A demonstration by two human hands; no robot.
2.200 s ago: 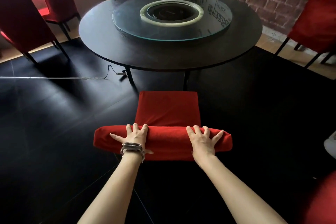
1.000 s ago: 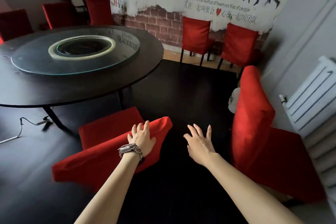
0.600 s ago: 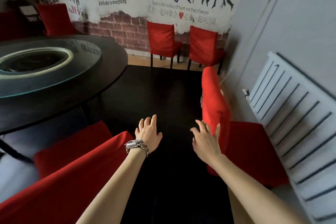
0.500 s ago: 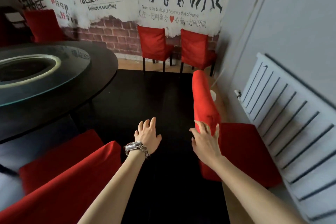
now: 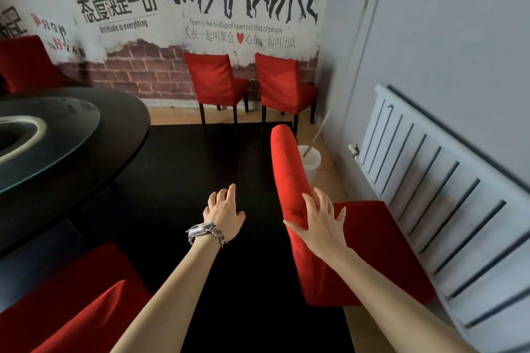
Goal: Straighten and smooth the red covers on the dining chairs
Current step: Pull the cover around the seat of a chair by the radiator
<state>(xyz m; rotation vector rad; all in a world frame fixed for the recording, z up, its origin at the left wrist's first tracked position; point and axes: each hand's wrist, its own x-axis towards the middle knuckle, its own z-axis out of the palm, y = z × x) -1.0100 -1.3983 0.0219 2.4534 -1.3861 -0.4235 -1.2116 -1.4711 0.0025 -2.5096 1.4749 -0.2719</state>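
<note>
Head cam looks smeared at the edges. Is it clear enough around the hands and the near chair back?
Head view: the left hand, right hand and red chair back are fairly sharp; the radiator and glass turntable at the edges are smeared, and the wide lens tilts the radiator; the black mat shows almost no detail.

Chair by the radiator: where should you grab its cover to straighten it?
Probably the top of the backrest, one hand at each end, coming from the left. It is a long rounded ridge, and the seat and radiator fill the other side. The right hand is at the near end.
</note>
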